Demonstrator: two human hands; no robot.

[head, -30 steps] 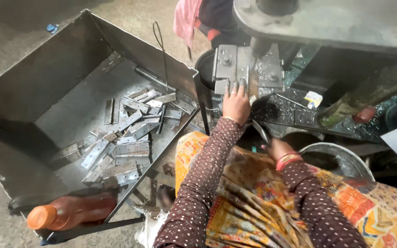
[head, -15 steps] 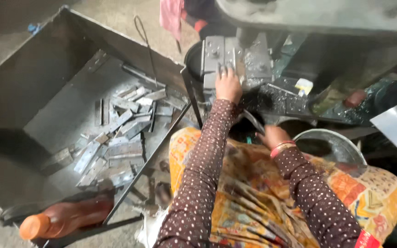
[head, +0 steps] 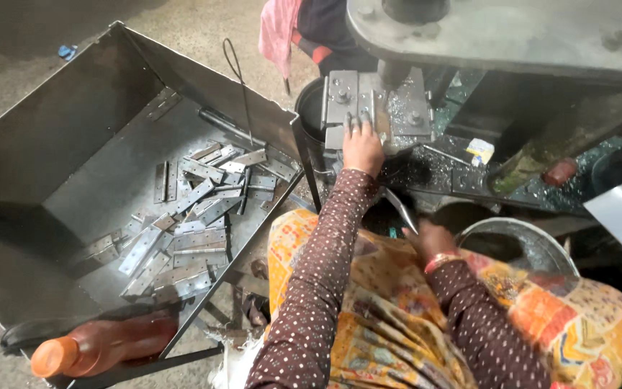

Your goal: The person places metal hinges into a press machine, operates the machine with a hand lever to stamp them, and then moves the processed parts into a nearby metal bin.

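At the press die, the left hand (head: pixel 363 146) lies flat with fingers spread, pressing a small metal plate (head: pixel 335 137) against the die block (head: pixel 376 108); the fingertips sit close under the ram (head: pixel 397 72). To do this well, in my judgement, the plate should be pushed fully home against the block's stops and the fingers drawn clear of the ram's path before any stroke. The right hand (head: pixel 430 241) rests low by the lap, closed round a thin metal rod (head: pixel 402 210) that slants up toward the press; the rod could do the nudging in place of fingertips. Just right of that hand stands a round metal pan (head: pixel 534 241). Left of the die, a big steel bin (head: pixel 73 122) holds a loose heap of hinges (head: pixel 196 209), within easy reach of the left arm. An orange bottle (head: pixel 102 346) lies at the bin's near corner.
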